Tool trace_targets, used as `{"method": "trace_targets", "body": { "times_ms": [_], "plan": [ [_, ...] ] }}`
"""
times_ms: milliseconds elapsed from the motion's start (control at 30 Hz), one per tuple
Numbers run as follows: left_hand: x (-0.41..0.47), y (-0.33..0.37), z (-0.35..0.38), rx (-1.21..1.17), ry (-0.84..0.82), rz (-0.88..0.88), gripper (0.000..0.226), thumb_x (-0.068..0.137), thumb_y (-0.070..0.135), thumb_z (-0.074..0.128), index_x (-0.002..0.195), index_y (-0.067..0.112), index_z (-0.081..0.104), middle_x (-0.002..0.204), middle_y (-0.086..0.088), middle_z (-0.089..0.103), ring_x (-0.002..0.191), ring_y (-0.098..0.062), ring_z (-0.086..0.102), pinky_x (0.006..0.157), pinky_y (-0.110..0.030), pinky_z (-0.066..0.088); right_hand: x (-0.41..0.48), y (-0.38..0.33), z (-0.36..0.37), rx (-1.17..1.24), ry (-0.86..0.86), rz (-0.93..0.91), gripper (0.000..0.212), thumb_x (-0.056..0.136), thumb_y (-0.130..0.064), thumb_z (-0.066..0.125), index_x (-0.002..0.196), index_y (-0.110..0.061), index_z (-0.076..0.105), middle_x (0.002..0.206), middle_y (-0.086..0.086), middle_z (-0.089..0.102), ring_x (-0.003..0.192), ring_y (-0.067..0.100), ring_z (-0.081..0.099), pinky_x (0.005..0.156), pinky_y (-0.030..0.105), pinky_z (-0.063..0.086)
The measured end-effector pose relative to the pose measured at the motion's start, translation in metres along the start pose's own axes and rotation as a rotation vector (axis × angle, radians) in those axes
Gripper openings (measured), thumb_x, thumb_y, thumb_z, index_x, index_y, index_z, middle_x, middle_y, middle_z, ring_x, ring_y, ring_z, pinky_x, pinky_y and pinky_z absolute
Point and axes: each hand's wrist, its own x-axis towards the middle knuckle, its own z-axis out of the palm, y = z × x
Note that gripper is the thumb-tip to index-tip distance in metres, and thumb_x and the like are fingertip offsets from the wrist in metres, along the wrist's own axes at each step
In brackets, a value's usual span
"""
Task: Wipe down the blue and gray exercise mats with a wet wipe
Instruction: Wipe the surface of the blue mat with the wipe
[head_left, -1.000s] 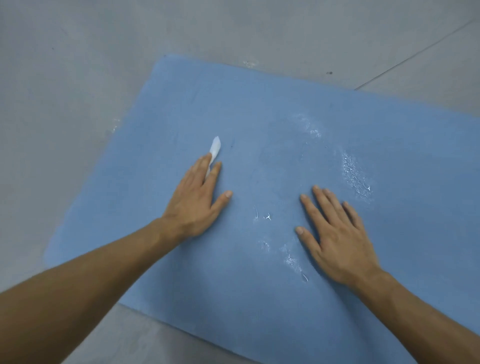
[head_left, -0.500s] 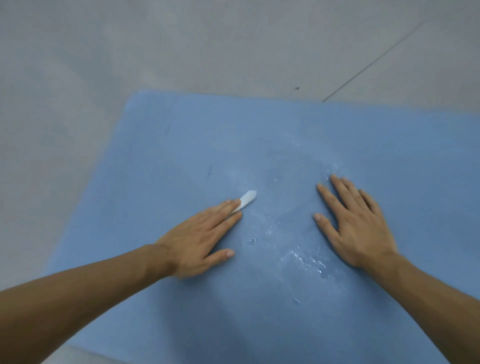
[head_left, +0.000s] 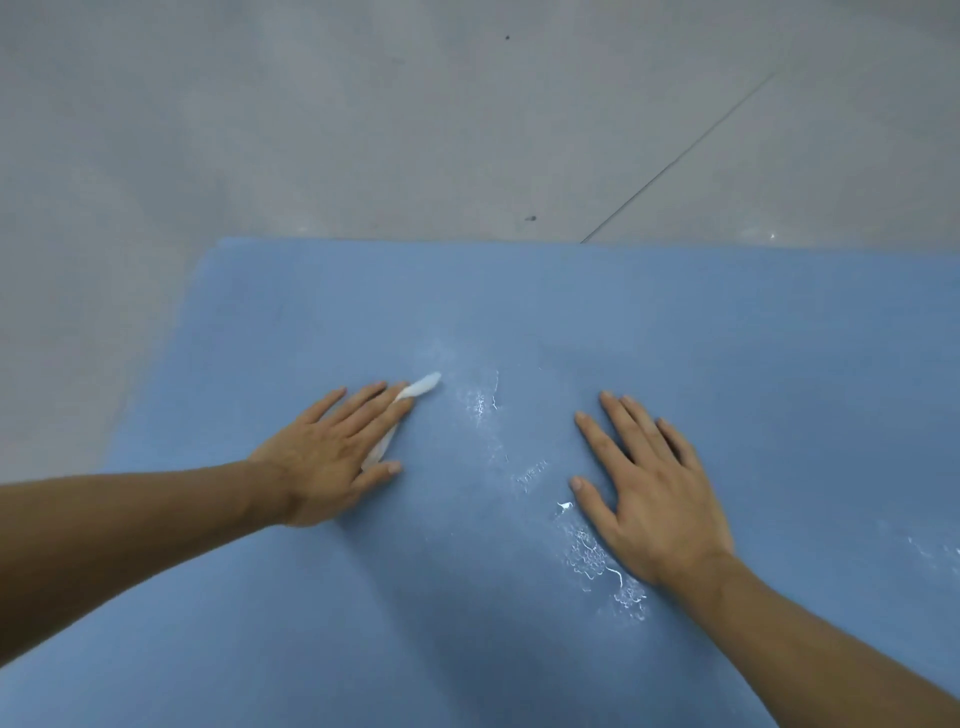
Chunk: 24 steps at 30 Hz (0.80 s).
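The blue exercise mat (head_left: 675, 322) lies flat on the floor and fills the lower part of the head view. My left hand (head_left: 332, 452) presses flat on it with a white wet wipe (head_left: 423, 387) under the fingers; the wipe's end sticks out past the fingertips and a strip shows by the palm. My right hand (head_left: 649, 488) rests flat on the mat, fingers spread, holding nothing. Wet streaks (head_left: 483, 410) glisten between the two hands, and more wet marks (head_left: 597, 561) lie beside my right wrist. No gray mat is in view.
Gray floor (head_left: 363, 130) surrounds the mat at the back and the left. A thin dark joint line (head_left: 675, 161) runs diagonally across the floor at the upper right. Small dark specks dot the floor.
My left hand has slid the wipe toward the right and nearer across the mat. The view has tilted, so the mat's far edge now sits level. My right hand stays flat.
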Motion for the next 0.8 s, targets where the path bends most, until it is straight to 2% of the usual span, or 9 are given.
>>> {"method": "trace_targets", "body": {
  "times_ms": [100,200,267,333,433,500,633,733,800],
  "plan": [
    [0.005,-0.014,0.003,-0.047,0.015,-0.205,0.076,0.088,0.075,-0.017,0.152,0.037,-0.035,0.166,0.017,-0.027,0.151,-0.001,-0.027,0.124,-0.028,-0.016,0.000,0.002,0.003,-0.006,0.011,-0.008,0.068,0.102,-0.062,0.027,0.163,-0.033,0.026,0.173,-0.005,0.010,0.160,0.012,0.004,0.128,0.042,0.013],
    [0.012,-0.013,0.014,-0.191,0.133,-0.370,0.084,0.092,0.075,-0.003,0.163,0.031,-0.012,0.172,0.013,-0.007,0.158,-0.006,-0.010,0.128,-0.034,-0.003,0.000,0.003,0.006,-0.009,0.030,-0.005,0.067,0.102,-0.061,0.030,0.163,-0.031,0.029,0.173,-0.004,0.013,0.160,0.013,0.007,0.128,0.043,0.015],
    [0.017,-0.001,0.021,-0.318,0.211,-0.417,0.087,0.094,0.077,0.009,0.165,0.030,-0.002,0.172,0.015,-0.003,0.159,-0.008,-0.006,0.129,-0.037,0.003,-0.001,0.002,0.008,-0.022,0.045,-0.009,0.067,0.102,-0.060,0.031,0.163,-0.030,0.030,0.173,-0.003,0.014,0.160,0.014,0.008,0.127,0.043,0.016],
    [0.021,0.016,0.023,-0.380,0.263,-0.404,0.083,0.097,0.071,0.015,0.166,0.027,0.004,0.172,0.014,0.001,0.160,-0.011,-0.002,0.130,-0.039,0.006,-0.001,0.001,0.008,-0.030,0.060,-0.019,0.068,0.102,-0.059,0.032,0.162,-0.029,0.031,0.173,-0.002,0.016,0.160,0.015,0.011,0.127,0.043,0.016],
    [0.026,0.051,0.016,-0.411,0.312,-0.316,0.065,0.107,0.046,0.022,0.165,0.017,0.015,0.171,0.008,0.008,0.160,-0.019,0.007,0.130,-0.039,0.009,-0.001,0.000,0.007,-0.039,0.064,-0.025,0.068,0.101,-0.057,0.036,0.162,-0.027,0.034,0.172,0.000,0.020,0.159,0.016,0.015,0.128,0.042,0.015],
    [0.027,0.080,0.010,-0.487,0.337,-0.238,0.056,0.111,0.028,0.033,0.164,0.016,0.021,0.169,0.012,0.004,0.159,-0.013,0.003,0.130,-0.037,0.009,-0.001,0.000,0.005,-0.025,0.082,-0.026,0.068,0.100,-0.056,0.038,0.161,-0.026,0.036,0.171,0.001,0.022,0.159,0.017,0.017,0.127,0.042,0.016],
    [0.028,0.125,0.017,-0.395,0.319,-0.066,0.057,0.111,0.038,0.028,0.164,0.018,0.027,0.173,0.009,0.002,0.160,-0.011,-0.004,0.129,-0.034,0.003,0.000,0.001,0.009,0.001,0.126,-0.026,0.069,0.097,-0.056,0.040,0.158,-0.024,0.042,0.170,0.002,0.027,0.157,0.020,0.024,0.125,0.045,0.021],
    [0.026,0.107,0.017,-0.378,0.332,-0.133,0.053,0.110,0.044,0.025,0.161,0.031,0.032,0.174,0.008,0.002,0.160,-0.012,-0.002,0.130,-0.037,0.003,0.001,0.001,0.010,-0.008,0.126,-0.033,0.070,0.096,-0.057,0.039,0.158,-0.025,0.041,0.169,0.001,0.028,0.157,0.020,0.025,0.125,0.045,0.021],
    [0.022,0.087,0.016,-0.396,0.304,-0.221,0.055,0.108,0.051,0.025,0.161,0.040,0.028,0.174,0.007,0.000,0.159,-0.009,-0.003,0.129,-0.039,0.002,-0.001,0.001,0.009,-0.020,0.104,-0.029,0.070,0.097,-0.057,0.038,0.159,-0.025,0.040,0.170,0.001,0.027,0.157,0.019,0.024,0.125,0.044,0.019]
  ]
}}
